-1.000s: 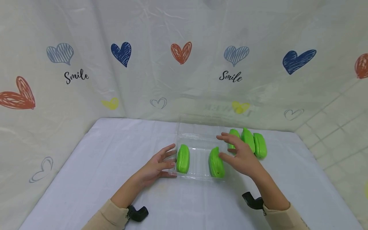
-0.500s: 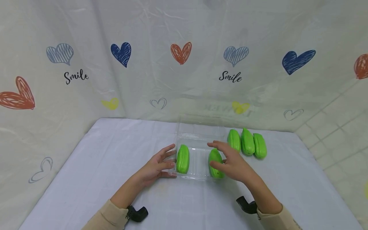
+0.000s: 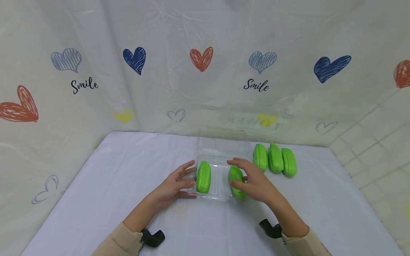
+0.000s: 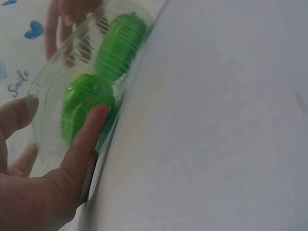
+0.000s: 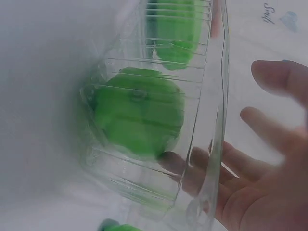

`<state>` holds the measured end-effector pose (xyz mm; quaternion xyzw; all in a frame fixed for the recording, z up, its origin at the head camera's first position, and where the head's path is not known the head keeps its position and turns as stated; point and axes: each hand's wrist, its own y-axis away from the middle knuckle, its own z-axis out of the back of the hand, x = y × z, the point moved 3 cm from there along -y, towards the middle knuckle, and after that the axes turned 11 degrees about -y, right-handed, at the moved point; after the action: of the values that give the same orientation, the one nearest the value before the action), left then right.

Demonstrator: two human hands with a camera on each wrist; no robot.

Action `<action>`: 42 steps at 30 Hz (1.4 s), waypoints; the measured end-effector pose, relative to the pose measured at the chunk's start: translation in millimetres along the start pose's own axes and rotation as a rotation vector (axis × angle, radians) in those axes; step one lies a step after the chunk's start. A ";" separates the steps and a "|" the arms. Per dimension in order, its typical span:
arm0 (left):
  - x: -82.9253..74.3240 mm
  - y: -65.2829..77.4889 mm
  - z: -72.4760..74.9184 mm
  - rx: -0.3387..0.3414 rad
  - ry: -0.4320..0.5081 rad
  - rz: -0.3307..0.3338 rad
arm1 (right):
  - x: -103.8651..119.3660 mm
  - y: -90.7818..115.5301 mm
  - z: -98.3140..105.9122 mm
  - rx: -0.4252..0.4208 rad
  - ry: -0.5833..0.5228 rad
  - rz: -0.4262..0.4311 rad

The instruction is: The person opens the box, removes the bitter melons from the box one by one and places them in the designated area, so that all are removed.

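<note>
A clear plastic clamshell box (image 3: 220,181) lies with its lid folded back, holding two green ridged oblong pieces like toy fruit. The left piece (image 3: 203,177) lies along the left wall; the right piece (image 3: 236,174) lies in the right half, tilted slightly. My left hand (image 3: 173,185) rests its spread fingers against the box's left side, one finger along the front wall in the left wrist view. My right hand (image 3: 254,180) reaches over the right wall, its fingers loosely bent. In the right wrist view its fingertips (image 5: 172,162) touch the right piece's side.
Three similar green pieces (image 3: 276,158) lie side by side on the white tablecloth (image 3: 144,156), right of the box. The transparent lid (image 3: 221,143) extends toward the back curtain (image 3: 224,96), which carries printed hearts. Black wrist camera mounts (image 3: 153,238) hang near both sleeves.
My right hand has moved left and down into the box's right half. The right green piece has shifted slightly left inside the box. My left hand stays in place.
</note>
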<state>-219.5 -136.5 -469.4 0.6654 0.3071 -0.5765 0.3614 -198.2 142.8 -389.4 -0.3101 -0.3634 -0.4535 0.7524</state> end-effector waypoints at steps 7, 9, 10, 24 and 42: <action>-1.6 0.9 -0.3 0.001 0.005 -0.003 | -5.5 -4.6 -1.0 -0.005 -0.079 0.015; -1.4 0.7 -0.2 0.001 0.003 -0.004 | -8.6 -6.0 -2.1 -0.009 -0.081 0.022; -1.2 0.6 -0.1 0.001 0.002 -0.003 | -9.7 -6.5 -2.6 -0.009 -0.078 0.022; 0.2 -0.8 -0.2 -0.002 -0.003 0.008 | -11.1 -5.8 -6.6 -0.004 -0.041 -0.022; -0.9 -1.0 -0.3 -0.001 0.003 0.002 | -14.9 -12.7 -15.4 0.004 0.007 -0.006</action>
<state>-220.2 -135.7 -468.6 0.6665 0.3075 -0.5748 0.3617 -210.5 132.3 -408.3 -0.3058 -0.3626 -0.4559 0.7531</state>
